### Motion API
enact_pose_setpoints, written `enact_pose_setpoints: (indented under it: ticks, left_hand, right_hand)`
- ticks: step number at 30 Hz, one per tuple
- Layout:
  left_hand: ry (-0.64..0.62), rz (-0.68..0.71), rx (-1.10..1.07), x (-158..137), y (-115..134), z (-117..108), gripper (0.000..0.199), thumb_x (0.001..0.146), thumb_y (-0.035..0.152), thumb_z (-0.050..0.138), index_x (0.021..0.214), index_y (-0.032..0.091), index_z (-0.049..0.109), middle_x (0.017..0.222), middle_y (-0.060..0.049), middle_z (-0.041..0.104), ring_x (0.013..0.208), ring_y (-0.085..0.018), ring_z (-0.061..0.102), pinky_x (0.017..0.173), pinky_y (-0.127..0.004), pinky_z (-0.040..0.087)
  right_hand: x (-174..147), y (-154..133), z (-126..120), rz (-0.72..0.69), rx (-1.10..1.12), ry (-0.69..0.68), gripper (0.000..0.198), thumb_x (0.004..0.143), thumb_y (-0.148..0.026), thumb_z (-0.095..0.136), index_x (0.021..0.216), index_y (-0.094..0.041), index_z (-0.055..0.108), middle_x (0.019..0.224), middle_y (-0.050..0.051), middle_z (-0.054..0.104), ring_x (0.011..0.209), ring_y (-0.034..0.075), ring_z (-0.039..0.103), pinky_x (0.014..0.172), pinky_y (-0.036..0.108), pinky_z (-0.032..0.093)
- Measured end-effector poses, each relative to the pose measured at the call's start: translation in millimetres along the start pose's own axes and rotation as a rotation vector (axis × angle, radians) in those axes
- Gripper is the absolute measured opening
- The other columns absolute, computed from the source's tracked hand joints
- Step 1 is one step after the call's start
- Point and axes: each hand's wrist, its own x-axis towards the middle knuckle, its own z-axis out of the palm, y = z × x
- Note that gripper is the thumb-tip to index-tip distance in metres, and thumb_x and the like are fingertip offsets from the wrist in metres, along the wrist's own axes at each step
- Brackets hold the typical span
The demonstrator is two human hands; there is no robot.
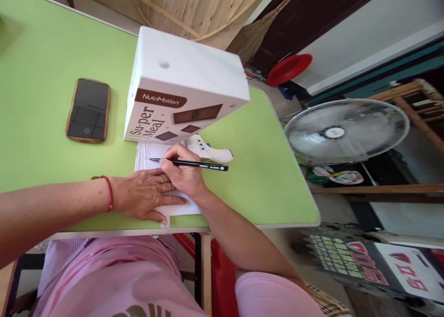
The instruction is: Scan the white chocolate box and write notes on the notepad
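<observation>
Green tabletop (270, 187) is spread across the left and center of the frame, cropped at the left edge. A white box (190, 67) printed "NutriMotion" is stood at upper center, what lies behind it blocked from view. At right, a fan (335, 132) is shown, its blades blurred. Paper (185, 208) at center is partly covered by both hands, its rows of small marks too fine to be read. Across it the left hand (142, 194) is laid flat, palm down, some fingertips hidden by the right hand (185, 180), which is curled closed. At upper left, a phone (88, 111) is seen, its dark screen crossed by reflections. A white device (220, 155) is half concealed by box and right hand. Gripped in that hand, a black pen (208, 165) is angled toward the paper; whether its tip touches cannot be told.
</observation>
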Motion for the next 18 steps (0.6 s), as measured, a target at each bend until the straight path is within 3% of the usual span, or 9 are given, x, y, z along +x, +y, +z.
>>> enact_pose_setpoints:
  ticks: [10, 18]
  left_hand:
    - [-0.033, 0.015, 0.022, 1.6, -0.5, -3.1, 0.062, 0.096, 0.055, 0.053, 0.147, 0.018, 0.049, 0.155, -0.015, 0.042, 0.148, -0.028, 0.033, 0.125, -0.044, 0.015]
    - [0.037, 0.022, -0.025, 0.5, -1.1, -0.2, 0.060, 0.095, 0.052, 0.057, 0.144, 0.017, 0.053, 0.151, -0.015, 0.047, 0.145, -0.030, 0.039, 0.124, -0.046, 0.021]
  right_hand:
    - [-1.1, 3.6, -0.1, -0.018, -0.015, 0.061, 0.012, 0.077, -0.022, 0.054, 0.065, -0.023, 0.049, 0.056, -0.006, 0.053, 0.052, 0.012, 0.048, 0.051, 0.025, 0.043]
    - [0.3, 0.5, -0.7, -0.001, -0.039, 0.040, 0.014, 0.076, -0.025, 0.053, 0.064, -0.024, 0.048, 0.055, -0.006, 0.052, 0.051, 0.011, 0.047, 0.050, 0.024, 0.043]
